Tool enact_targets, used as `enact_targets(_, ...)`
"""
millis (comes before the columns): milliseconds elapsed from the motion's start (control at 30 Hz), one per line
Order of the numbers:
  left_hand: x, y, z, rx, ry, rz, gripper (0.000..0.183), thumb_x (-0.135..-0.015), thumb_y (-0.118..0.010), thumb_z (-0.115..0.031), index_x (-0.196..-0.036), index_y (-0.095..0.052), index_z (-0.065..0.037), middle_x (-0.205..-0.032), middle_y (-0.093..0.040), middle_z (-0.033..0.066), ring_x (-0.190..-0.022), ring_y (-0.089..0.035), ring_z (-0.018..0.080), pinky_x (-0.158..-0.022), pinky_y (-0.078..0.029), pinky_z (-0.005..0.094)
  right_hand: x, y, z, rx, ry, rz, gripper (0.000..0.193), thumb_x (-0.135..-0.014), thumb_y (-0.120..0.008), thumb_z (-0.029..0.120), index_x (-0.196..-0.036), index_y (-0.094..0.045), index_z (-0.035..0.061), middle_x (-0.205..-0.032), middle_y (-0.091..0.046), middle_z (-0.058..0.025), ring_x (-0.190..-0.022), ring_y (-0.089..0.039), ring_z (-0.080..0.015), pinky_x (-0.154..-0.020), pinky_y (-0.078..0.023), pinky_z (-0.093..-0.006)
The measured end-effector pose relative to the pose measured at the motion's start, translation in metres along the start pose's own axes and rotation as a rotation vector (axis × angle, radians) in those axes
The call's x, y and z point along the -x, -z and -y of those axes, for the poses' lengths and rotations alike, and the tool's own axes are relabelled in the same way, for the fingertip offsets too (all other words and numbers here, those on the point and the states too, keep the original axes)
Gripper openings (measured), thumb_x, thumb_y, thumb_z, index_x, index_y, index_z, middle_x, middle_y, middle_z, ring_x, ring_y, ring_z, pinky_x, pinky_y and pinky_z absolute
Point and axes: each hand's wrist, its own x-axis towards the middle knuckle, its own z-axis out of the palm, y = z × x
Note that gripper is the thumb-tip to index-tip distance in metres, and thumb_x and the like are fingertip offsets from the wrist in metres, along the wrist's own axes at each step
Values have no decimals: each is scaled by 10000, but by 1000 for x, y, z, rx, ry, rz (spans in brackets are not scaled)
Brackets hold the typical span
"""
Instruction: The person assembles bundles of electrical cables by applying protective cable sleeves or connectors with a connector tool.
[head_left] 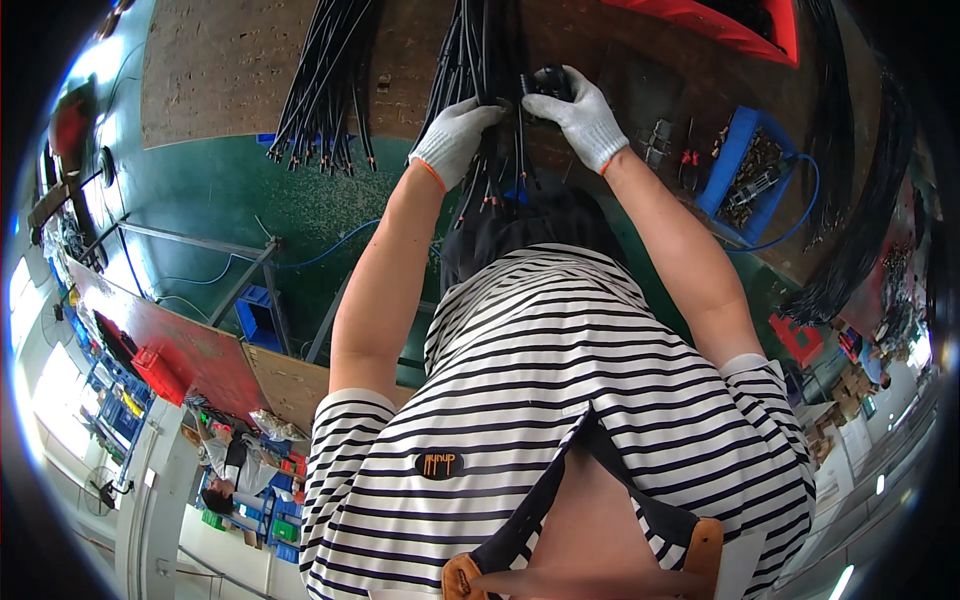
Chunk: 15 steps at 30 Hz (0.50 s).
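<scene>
My left hand (457,140), in a white knit glove with an orange cuff, is closed on black cables (482,60) that hang over the table's near edge. Their stripped, coppery ends dangle below it. Close by on the right, my right hand (584,118), gloved the same way, has thumb and forefinger closed round a small dark rounded object (553,84) beside the cables. What exactly that object is, I cannot make out. Another bunch of black cables (325,85) lies to the left, its ends also past the edge.
On the brown worktable (220,70), a blue bin (722,165) of small brassy parts stands at right, near red-handled pliers (689,158). A red tray (785,40) sits at the far right. More black cables (870,200) hang there. A metal frame (245,285) stands lower left.
</scene>
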Motion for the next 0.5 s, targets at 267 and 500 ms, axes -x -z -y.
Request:
enact_targets(267,-10,-9,2,70,55,-7,234,-979,-761,-116,-1180,-748,2,-1044,-772,59,-875,-728,125,-763,-597,278,70,49,-15,68,-48,129,343,-874,-818,71,-1177,-659,53,-1033,-652,10,-908,-623,-96,-831,-533,-279)
enact_targets(500,-11,-33,11,361,-49,94,183,-1027,-733,-132,-1180,-725,-31,-970,-745,55,-802,-707,167,-753,-596,319,113,80,-22,112,-63,190,379,-854,-838,77,-1192,-666,51,-1071,-657,12,-1011,-605,-87,-904,-515,-267)
